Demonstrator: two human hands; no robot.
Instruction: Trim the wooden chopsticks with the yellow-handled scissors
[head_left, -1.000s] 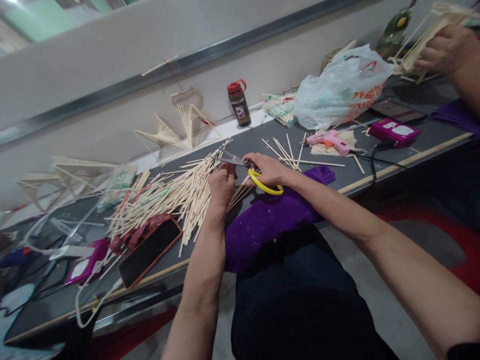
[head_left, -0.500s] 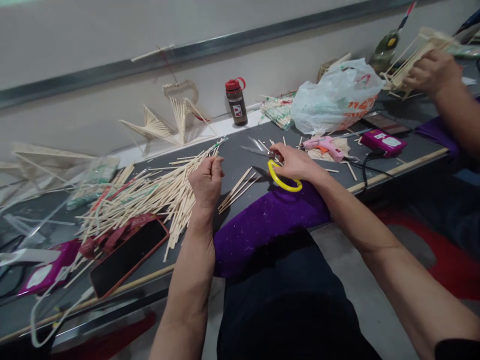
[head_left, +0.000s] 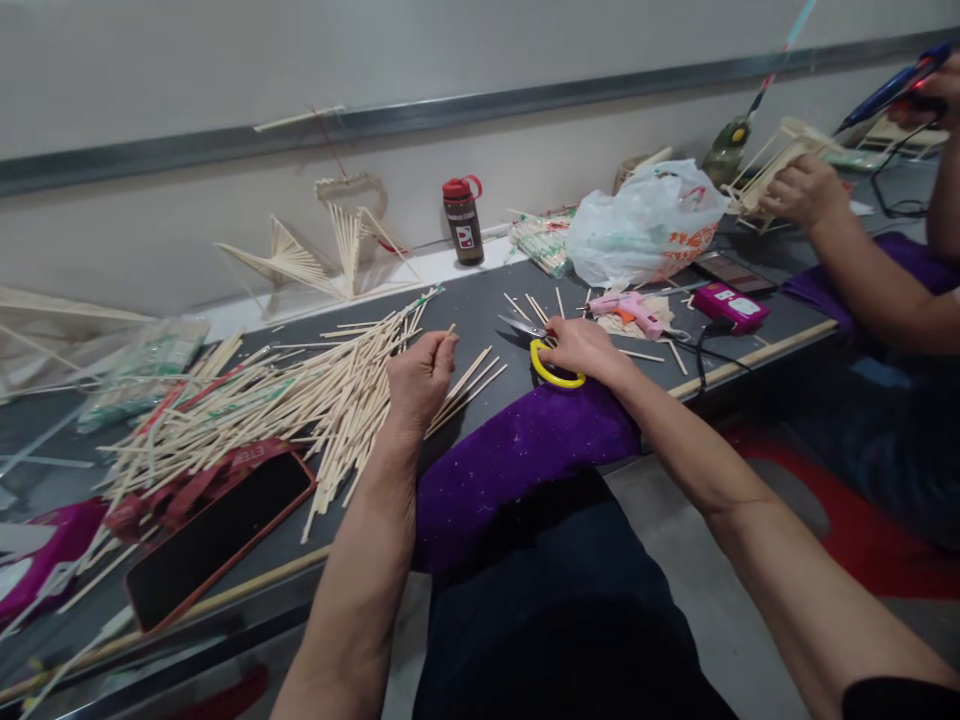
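Observation:
My left hand is closed in a fist, with the pale tip of a thin wooden stick poking out at the top; the rest is hidden by my fingers. Beside and partly behind this hand, several loose sticks lie on the dark table. My right hand is closed on a pair of scissors by the yellow handles, low over the table. The metal blades point left toward my left hand. A big pile of wooden sticks spreads to the left.
A pink glue gun rests right of my right hand, near a magenta box with a cable. Behind stand a bottle and a plastic bag. A phone lies front left. At right, a co-worker's hand holds a stick model.
The view has swung to the right. A stick tip now shows above my left fist. Another blue glue gun in a co-worker's hand has come into sight at the far right.

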